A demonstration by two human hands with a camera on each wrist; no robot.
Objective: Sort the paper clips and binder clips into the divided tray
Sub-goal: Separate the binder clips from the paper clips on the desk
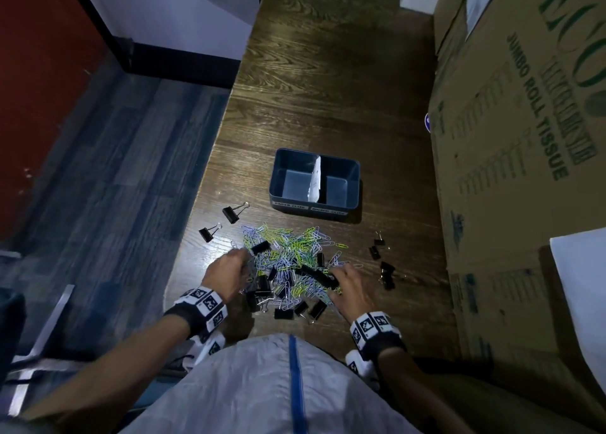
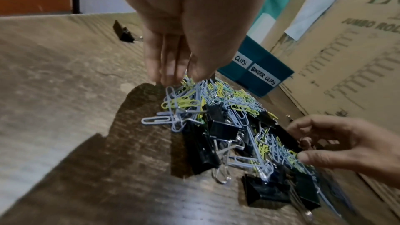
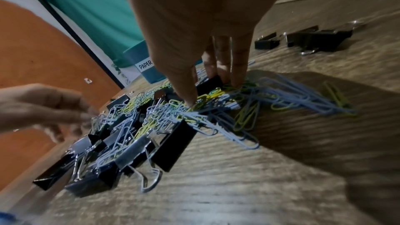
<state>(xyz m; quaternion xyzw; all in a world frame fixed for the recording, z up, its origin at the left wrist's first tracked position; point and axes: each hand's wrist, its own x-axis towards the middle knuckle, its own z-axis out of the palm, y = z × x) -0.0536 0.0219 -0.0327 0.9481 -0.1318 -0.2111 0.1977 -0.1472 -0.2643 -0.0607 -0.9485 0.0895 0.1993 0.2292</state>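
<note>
A mixed heap (image 1: 288, 263) of blue, yellow and white paper clips and black binder clips lies on the wooden table. Behind it stands the blue divided tray (image 1: 352, 171), labelled for paper clips on the left and binder clips on the right. I see nothing in either compartment. My left hand (image 1: 241, 259) is at the heap's left edge, fingertips and thumb (image 2: 177, 76) pinching paper clips. My right hand (image 3: 207, 90) is on the heap's right side. Its fingers sit behind a long black binder clip (image 3: 211, 83) and its thumb is in front.
Two loose binder clips (image 1: 234, 212) lie left of the heap and several more (image 1: 382, 259) to its right. Tall cardboard boxes (image 1: 524, 138) wall off the table's right side. The table edge (image 1: 210, 158) drops to the floor on the left.
</note>
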